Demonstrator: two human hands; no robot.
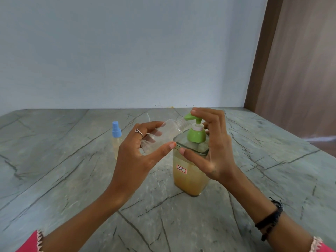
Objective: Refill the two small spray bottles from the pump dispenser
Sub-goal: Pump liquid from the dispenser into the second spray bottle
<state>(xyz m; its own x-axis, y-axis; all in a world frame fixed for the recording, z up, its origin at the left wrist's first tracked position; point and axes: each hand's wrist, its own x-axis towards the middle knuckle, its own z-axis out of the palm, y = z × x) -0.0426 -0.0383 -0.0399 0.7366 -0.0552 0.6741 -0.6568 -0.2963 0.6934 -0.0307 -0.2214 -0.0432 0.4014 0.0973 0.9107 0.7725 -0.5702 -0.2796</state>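
Left hand grips empty bottle — right hand clasps half-full amber dispenser.

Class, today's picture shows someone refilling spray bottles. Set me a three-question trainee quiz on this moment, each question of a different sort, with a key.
1. True or false: the clear bottle in the left hand has its spray cap on.
2. Which thing stands untouched on the table?
A. the pump dispenser
B. the blue-capped spray bottle
C. the clear bottle
3. Fill in: the right hand has fingers on the green ____.

Key
1. False: its threaded neck is bare, tilted toward the nozzle.
2. B
3. pump head
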